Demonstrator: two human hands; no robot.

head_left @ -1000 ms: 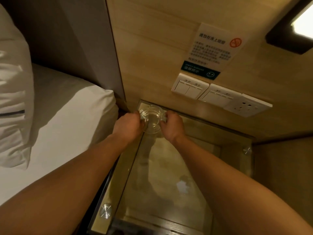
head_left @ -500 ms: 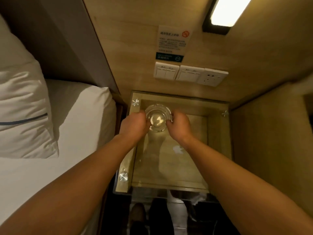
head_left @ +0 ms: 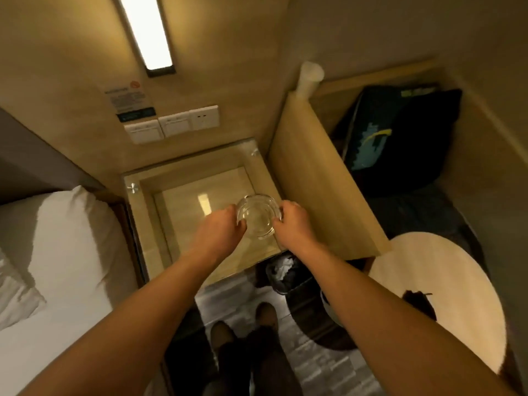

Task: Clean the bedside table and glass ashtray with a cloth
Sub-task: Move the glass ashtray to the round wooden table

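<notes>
My left hand point(head_left: 221, 231) and right hand point(head_left: 290, 222) clasp the round clear glass ashtray point(head_left: 258, 215) by opposite rims, over the near right part of the glass-topped wooden bedside table point(head_left: 148, 207).

Hotel bedroom: white bed point(head_left: 57, 252), bedside table point(head_left: 148, 212), no-smoking notice point(head_left: 128, 98), wall switches point(head_left: 171, 124), bin point(head_left: 283, 272).

Wall sign point(head_left: 128, 100) text blurred, ashtray point(head_left: 258, 215) rim partly hidden by both hands' fingers point(head_left: 238, 217)
</notes>
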